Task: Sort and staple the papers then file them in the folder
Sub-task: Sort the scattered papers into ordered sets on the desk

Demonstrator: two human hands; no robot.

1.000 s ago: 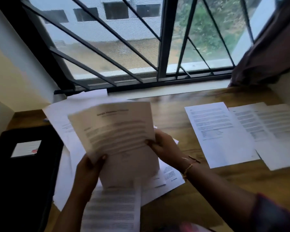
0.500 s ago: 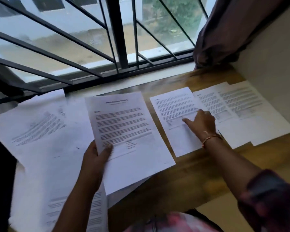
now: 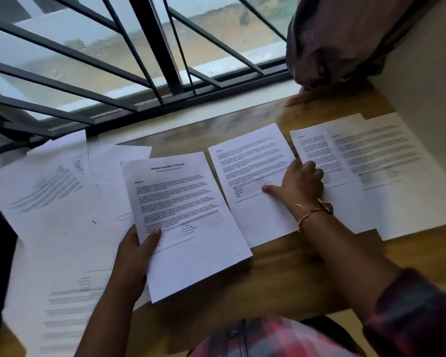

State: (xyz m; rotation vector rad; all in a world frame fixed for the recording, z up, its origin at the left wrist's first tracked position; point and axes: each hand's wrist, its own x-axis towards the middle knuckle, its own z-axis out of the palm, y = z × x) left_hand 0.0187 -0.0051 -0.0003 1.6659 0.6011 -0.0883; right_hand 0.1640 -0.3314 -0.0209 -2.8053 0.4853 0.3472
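Left hand (image 3: 134, 253) grip pinches the titled sheet (image 3: 186, 215), thumb on top. Just right of it on the worktop (image 3: 281, 274) lies the middle sheet (image 3: 250, 171), long axis toward the window (image 3: 216, 47). The right hand (image 3: 299, 186) rests on it (fingers curled, hold unclear).

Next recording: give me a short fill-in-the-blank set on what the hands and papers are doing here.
1. The left hand holds the titled sheet with its ____ on top.
2. The right hand rests on the middle sheet; its wrist wears a ____.
3. At the far right, ____ sheets overlap on the desk.
Missing words: thumb; bracelet; two.
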